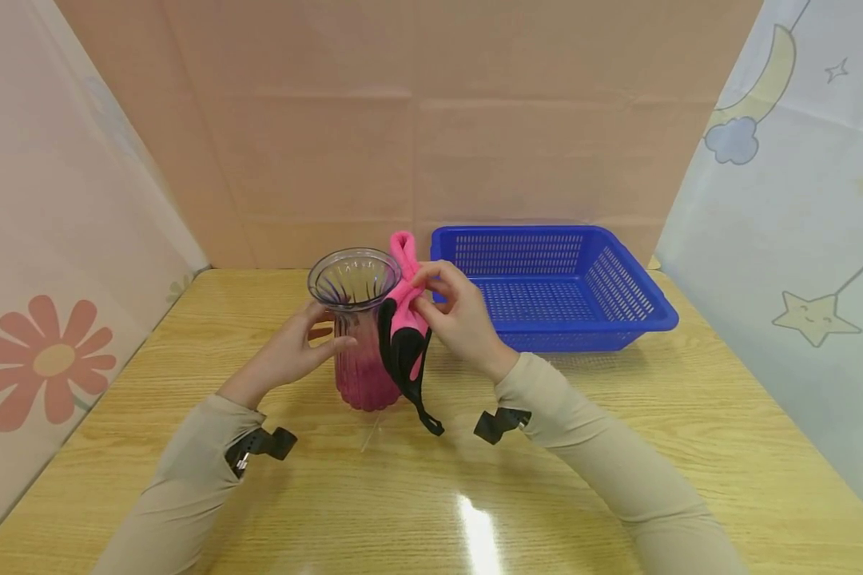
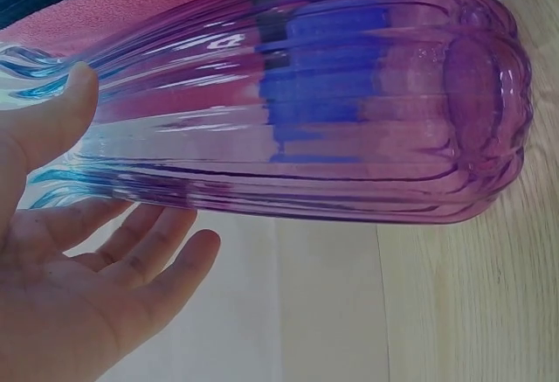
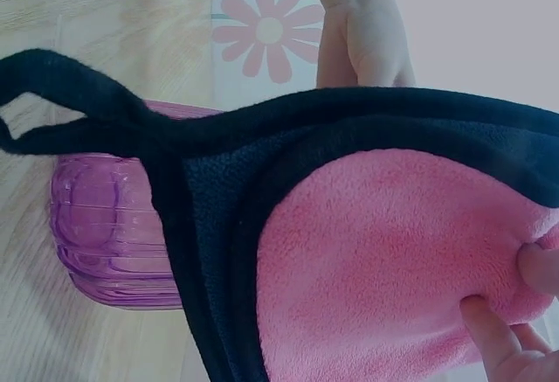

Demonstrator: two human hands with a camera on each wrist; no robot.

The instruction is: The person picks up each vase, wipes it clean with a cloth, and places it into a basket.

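A ribbed glass vase (image 1: 367,359), clear at the flared rim and purple-pink toward the base, stands upright near the middle of the wooden table. My left hand (image 1: 298,347) holds it below the rim from the left, thumb in front and fingers around the far side. In my right hand (image 1: 460,315), thumb and fingers pinch a pink plush cloth (image 1: 405,313) with black edging. The cloth hangs bunched against the vase's right side, its black loop (image 3: 65,102) dangling lowest. Through the left wrist view the vase (image 2: 349,111) looks see-through, with the pink cloth (image 2: 131,6) behind it.
A blue plastic basket (image 1: 554,326) with slotted walls sits at the back right, behind my right hand. Tan sheeting (image 1: 403,120) covers the back, with patterned panels on both sides. Black straps (image 1: 259,447) circle my sleeves on the wooden table (image 1: 374,511) side.
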